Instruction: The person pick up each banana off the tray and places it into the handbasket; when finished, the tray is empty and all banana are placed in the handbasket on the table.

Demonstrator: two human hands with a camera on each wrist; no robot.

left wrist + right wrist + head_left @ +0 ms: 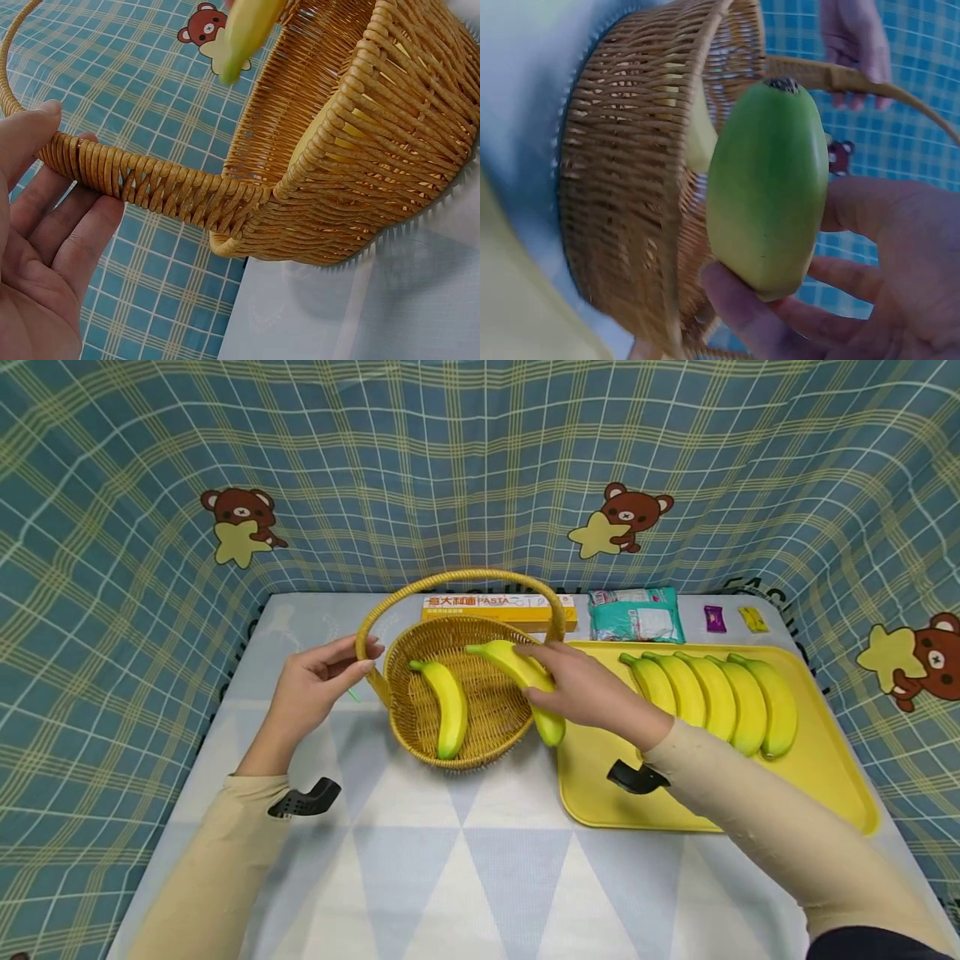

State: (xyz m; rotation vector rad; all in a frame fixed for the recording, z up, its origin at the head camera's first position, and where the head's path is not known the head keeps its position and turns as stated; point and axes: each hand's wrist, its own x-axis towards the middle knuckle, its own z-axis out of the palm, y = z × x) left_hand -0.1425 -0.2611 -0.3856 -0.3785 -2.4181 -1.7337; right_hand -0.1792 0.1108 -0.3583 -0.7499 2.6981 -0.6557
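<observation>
A wicker basket (487, 693) with a tall arched handle (457, 578) stands mid-table, and one banana (452, 710) lies inside it. My left hand (311, 689) pinches the left side of that handle between thumb and fingers, as the left wrist view shows closely. With my right hand (585, 685) I grip a second banana (517, 664) over the basket's right rim, its stem pointing left over the opening. In the right wrist view the green tip of the held banana (769, 172) faces the camera, with thumb and fingers around it.
A yellow tray (630, 806) on the right carries several bananas (720, 702) in a row. Behind the basket stands a pasta box (517, 614), with a teal packet (636, 614) beside it. Two small packets, purple (715, 619) and yellow (753, 619), lie farther right. Plaid cloth surrounds the table.
</observation>
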